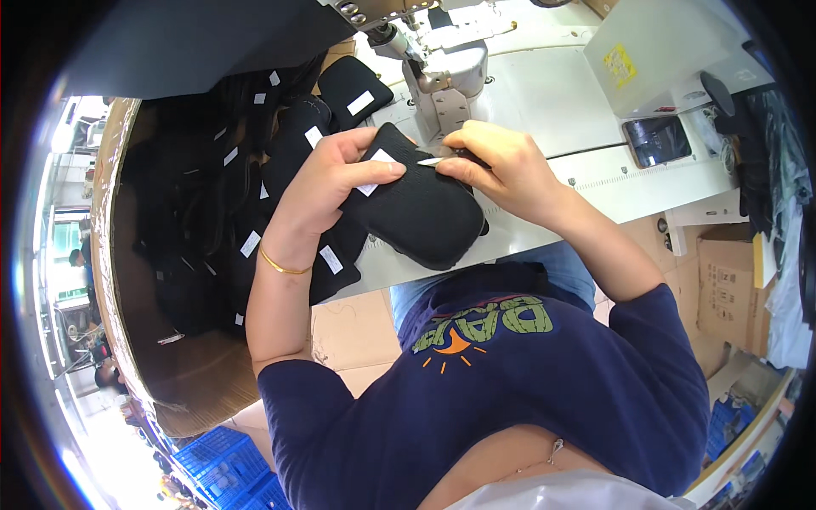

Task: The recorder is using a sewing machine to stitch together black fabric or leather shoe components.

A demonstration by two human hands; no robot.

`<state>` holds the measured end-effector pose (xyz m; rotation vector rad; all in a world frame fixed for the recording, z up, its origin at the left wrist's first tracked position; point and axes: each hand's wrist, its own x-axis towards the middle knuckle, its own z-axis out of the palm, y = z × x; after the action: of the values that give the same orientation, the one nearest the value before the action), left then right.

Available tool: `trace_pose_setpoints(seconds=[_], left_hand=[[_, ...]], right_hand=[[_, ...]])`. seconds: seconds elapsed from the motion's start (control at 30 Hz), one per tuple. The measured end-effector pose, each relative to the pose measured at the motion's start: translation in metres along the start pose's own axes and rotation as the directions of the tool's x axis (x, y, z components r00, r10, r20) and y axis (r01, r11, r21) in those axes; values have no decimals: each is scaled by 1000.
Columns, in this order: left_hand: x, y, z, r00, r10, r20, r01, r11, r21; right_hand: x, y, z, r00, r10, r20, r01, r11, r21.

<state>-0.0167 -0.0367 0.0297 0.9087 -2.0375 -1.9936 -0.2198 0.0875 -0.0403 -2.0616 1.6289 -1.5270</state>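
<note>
Whitish fabric is lying nearest. Left hand is gripping labelled black fabric; right hand is pinching a pointed tool.

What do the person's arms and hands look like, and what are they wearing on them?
The left hand and right hand are both bare, without gloves. A thin, gold-coloured bangle circles the left wrist; no bracelet shows on the right. The left sleeve and right sleeve are short, plain and navy blue.
</note>
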Motion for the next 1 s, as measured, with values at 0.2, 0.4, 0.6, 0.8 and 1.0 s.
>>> trace_pose_setpoints(seconds=[0.2, 0.4, 0.6, 0.8, 1.0], left_hand=[[9, -7, 4, 997, -55, 62, 52, 998, 48], [10, -7, 7, 989, -120, 86, 145, 896, -419], [11, -22, 0, 998, 51, 27, -40, 947, -318], [16, -20, 2, 986, -25, 165, 85, 926, -368], [23, -23, -2, 961, -63, 271, 164, 914, -371]], right_hand=[[-6, 11, -7, 988, -148, 40, 152, 980, -131], [-25, -18, -19, 959, -260, 110, 272, 956, -110], [-23, -7, -22, 793, 518, 319, -595, 551, 585], [-20, 10, -1, 847, 380, 372, -531, 636, 560], [-8, 12, -11, 957, 65, 281, -169, 917, 362]])
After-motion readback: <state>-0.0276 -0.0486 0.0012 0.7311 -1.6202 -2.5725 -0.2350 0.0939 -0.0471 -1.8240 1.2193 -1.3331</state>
